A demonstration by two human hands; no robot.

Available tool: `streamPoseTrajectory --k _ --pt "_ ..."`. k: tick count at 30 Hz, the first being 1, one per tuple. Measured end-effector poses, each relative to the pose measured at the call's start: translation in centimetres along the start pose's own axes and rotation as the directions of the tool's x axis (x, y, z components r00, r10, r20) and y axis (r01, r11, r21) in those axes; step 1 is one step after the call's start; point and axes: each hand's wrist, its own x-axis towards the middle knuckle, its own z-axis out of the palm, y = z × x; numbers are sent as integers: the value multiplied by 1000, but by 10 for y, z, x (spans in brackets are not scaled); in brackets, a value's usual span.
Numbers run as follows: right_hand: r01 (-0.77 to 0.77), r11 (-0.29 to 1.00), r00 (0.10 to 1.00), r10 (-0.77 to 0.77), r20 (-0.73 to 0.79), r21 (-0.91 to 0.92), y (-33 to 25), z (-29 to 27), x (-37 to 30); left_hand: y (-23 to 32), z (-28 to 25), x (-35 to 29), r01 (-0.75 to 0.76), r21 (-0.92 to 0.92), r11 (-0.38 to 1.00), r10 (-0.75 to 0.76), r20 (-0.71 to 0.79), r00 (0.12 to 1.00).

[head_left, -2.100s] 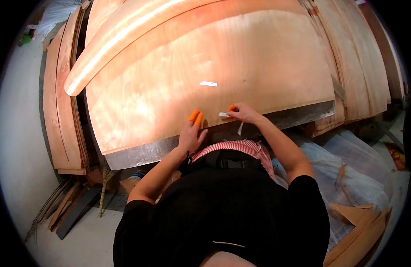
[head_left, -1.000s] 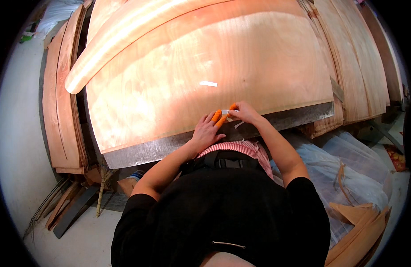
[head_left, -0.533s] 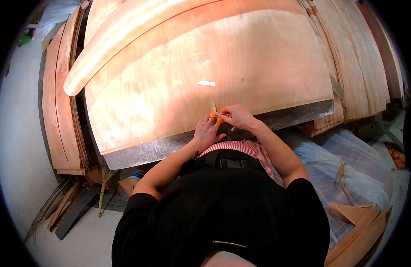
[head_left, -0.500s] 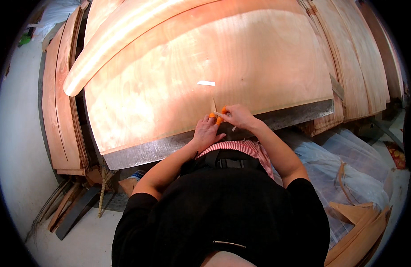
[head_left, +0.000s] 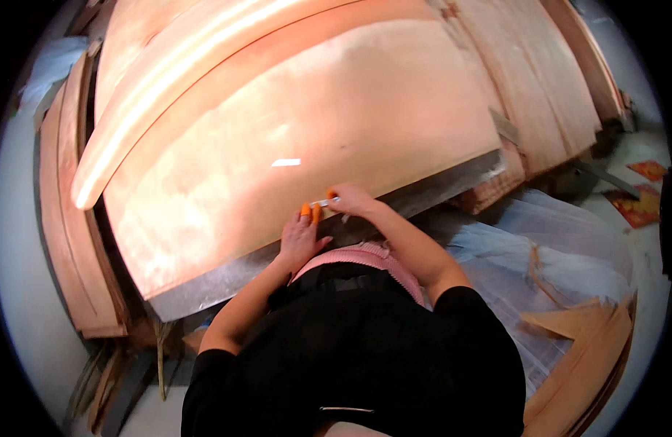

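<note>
A broad sheet of pale wood veneer (head_left: 227,189) lies in front of me, with a grey metal strip (head_left: 205,295) along its near edge. My left hand (head_left: 299,240) rests on the sheet near that edge, fingers stretched out and thumb apart, with orange covers on two fingertips. Just to its right my right hand (head_left: 353,199), also with an orange fingertip cover, pinches a small whitish strip (head_left: 323,202). The strip reaches toward the left fingertips; its kind is too small and blurred to tell. Beyond the hands a small white flat piece (head_left: 286,162) lies on the veneer.
A curled veneer sheet (head_left: 143,120) arches across the far left of the work surface. Veneer stacks stand at the left (head_left: 74,218) and right (head_left: 529,80). Clear plastic sheeting (head_left: 525,247) and bent brown offcuts (head_left: 580,357) lie at my lower right.
The whole view has shifted and turned, so the sheet and hands appear further left. A thin pointed sliver beyond my fingertips no longer shows. The whitish strip now shows between my hands.
</note>
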Motion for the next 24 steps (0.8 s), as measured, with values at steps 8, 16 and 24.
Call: streamPoseTrajectory --k 8,16,24 --pt "107 896 985 -39 165 -431 -23 -37 4 -1 2 9 -28 28 999 26 84 996" --pt "162 777 986 -146 76 -609 -19 -110 46 -14 13 5 -39 1 999 39 40 998" --pt "51 933 913 -188 361 357 -93 -32 32 -73 -23 -56 29 -400 916 -214 -425 879"
